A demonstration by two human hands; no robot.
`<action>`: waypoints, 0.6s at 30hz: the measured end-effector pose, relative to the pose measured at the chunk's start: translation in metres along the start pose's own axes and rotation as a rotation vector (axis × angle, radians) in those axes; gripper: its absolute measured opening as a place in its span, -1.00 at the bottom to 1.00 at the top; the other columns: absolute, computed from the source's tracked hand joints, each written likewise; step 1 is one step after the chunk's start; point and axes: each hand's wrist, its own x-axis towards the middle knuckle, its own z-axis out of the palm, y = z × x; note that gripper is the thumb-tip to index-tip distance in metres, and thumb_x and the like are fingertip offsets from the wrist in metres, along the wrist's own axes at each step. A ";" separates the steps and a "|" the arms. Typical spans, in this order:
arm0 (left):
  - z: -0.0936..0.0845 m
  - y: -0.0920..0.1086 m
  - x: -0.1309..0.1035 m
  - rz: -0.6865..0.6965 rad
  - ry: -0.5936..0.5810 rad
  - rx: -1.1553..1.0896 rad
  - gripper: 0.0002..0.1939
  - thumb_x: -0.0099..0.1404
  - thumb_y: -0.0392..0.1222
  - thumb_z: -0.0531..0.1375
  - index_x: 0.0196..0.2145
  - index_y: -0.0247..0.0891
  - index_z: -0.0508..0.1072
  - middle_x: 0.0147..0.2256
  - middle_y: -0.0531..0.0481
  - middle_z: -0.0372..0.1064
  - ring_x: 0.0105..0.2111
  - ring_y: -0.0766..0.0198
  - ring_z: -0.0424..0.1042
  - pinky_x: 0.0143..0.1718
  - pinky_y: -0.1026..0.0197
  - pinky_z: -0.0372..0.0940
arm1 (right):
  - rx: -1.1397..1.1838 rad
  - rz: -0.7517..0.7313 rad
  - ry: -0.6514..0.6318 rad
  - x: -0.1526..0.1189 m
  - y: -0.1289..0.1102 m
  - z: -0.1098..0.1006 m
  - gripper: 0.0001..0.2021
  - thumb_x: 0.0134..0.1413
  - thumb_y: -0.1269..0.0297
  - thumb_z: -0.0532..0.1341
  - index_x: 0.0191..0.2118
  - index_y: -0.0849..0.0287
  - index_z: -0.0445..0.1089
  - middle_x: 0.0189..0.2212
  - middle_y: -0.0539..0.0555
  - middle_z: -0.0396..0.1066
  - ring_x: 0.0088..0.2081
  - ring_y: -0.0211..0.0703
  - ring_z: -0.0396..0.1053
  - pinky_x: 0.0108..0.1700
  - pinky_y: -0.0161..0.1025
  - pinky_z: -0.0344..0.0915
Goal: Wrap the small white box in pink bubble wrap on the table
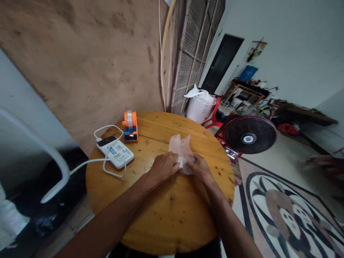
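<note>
A pinkish, translucent plastic wrap (180, 144) lies crumpled near the middle of the round wooden table (172, 211), with a small whitish bundle (183, 163) in its lower part. From the left, my left hand (166, 164) closes its curled fingers on the wrap's edge beside the bundle. My right hand (199, 166) grips the wrap from the right, thumb and fingers pressed on it. What lies inside the folds cannot be made out.
An orange and blue tape dispenser (130, 127) stands at the table's back left. Beside it lies a white power bank (115, 152) with looping white cables. Beyond the right edge are a round fan (248, 135), a red chair (215, 116) and a white sack (200, 105).
</note>
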 end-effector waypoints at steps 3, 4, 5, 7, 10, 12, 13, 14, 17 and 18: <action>0.001 0.000 0.000 0.011 0.003 0.017 -0.75 0.31 -0.15 0.01 -0.23 -0.23 0.46 -0.22 -0.11 0.45 -0.23 0.12 0.43 -0.26 0.17 0.24 | 0.042 -0.008 0.010 0.001 -0.008 0.003 -0.72 -0.20 0.34 0.17 -0.25 0.23 0.40 -0.39 0.06 0.48 -0.41 -0.17 0.38 -0.38 -0.29 0.31; 0.001 0.000 0.001 0.013 0.006 0.022 -0.75 0.31 -0.15 0.01 -0.22 -0.23 0.46 -0.22 -0.11 0.45 -0.22 0.11 0.43 -0.26 0.17 0.24 | 0.075 -0.010 0.006 0.001 -0.010 0.004 -0.70 -0.20 0.34 0.17 -0.22 0.23 0.40 -0.38 0.06 0.48 -0.41 -0.17 0.39 -0.39 -0.29 0.32; 0.001 0.000 0.001 0.014 0.010 0.025 -0.75 0.31 -0.15 0.01 -0.21 -0.23 0.46 -0.22 -0.12 0.45 -0.22 0.11 0.44 -0.26 0.16 0.24 | 0.113 -0.003 0.002 0.001 -0.012 0.005 -0.67 -0.19 0.32 0.18 -0.20 0.23 0.39 -0.39 0.06 0.48 -0.43 -0.16 0.39 -0.40 -0.28 0.33; 0.002 0.000 0.001 0.012 0.010 0.030 -0.74 0.31 -0.15 0.01 -0.20 -0.23 0.46 -0.21 -0.12 0.45 -0.22 0.10 0.44 -0.27 0.16 0.24 | 0.174 0.013 -0.016 0.002 -0.013 0.009 -0.65 -0.16 0.27 0.18 -0.16 0.22 0.37 -0.44 0.05 0.48 -0.47 -0.16 0.39 -0.43 -0.27 0.34; 0.001 0.000 0.002 0.001 -0.008 0.031 -0.74 0.31 -0.16 0.01 -0.19 -0.23 0.46 -0.20 -0.12 0.45 -0.21 0.11 0.44 -0.25 0.17 0.24 | 0.192 -0.012 -0.024 0.003 -0.013 0.014 -0.64 -0.10 0.21 0.18 -0.13 0.22 0.38 -0.51 0.02 0.45 -0.51 -0.16 0.37 -0.46 -0.28 0.33; 0.001 0.000 0.001 0.007 -0.016 0.024 -0.74 0.30 -0.17 0.01 -0.18 -0.22 0.46 -0.20 -0.12 0.45 -0.21 0.12 0.43 -0.25 0.18 0.24 | 0.171 -0.049 -0.009 0.003 -0.012 0.017 -0.65 -0.08 0.19 0.18 -0.13 0.22 0.40 -0.53 0.01 0.43 -0.51 -0.17 0.37 -0.47 -0.28 0.32; 0.000 -0.001 0.001 0.013 -0.015 0.019 -0.74 0.30 -0.18 0.01 -0.18 -0.22 0.46 -0.21 -0.11 0.45 -0.21 0.13 0.43 -0.25 0.18 0.24 | 0.159 -0.060 0.001 0.003 -0.012 0.018 -0.64 -0.07 0.18 0.18 -0.13 0.22 0.41 -0.53 0.01 0.43 -0.52 -0.18 0.36 -0.48 -0.29 0.31; 0.000 -0.001 0.001 0.019 -0.013 0.014 -0.74 0.30 -0.18 0.01 -0.18 -0.22 0.47 -0.21 -0.12 0.45 -0.21 0.12 0.43 -0.24 0.18 0.24 | 0.145 -0.065 0.010 0.004 -0.012 0.019 -0.64 -0.07 0.18 0.18 -0.12 0.23 0.41 -0.54 0.00 0.42 -0.53 -0.18 0.35 -0.48 -0.29 0.30; -0.001 -0.001 0.001 0.023 -0.009 -0.006 -0.74 0.30 -0.19 0.01 -0.19 -0.22 0.47 -0.20 -0.12 0.45 -0.20 0.12 0.43 -0.23 0.18 0.24 | 0.106 -0.065 0.034 0.005 -0.014 0.019 -0.59 -0.07 0.17 0.19 -0.08 0.25 0.41 -0.58 -0.02 0.39 -0.55 -0.19 0.33 -0.51 -0.29 0.28; -0.001 -0.001 0.001 0.017 -0.011 -0.013 -0.74 0.30 -0.19 0.01 -0.18 -0.22 0.47 -0.20 -0.12 0.45 -0.20 0.12 0.43 -0.23 0.18 0.24 | 0.097 -0.063 0.042 0.005 -0.015 0.019 -0.58 -0.07 0.16 0.19 -0.06 0.26 0.40 -0.59 -0.03 0.38 -0.56 -0.19 0.32 -0.51 -0.30 0.28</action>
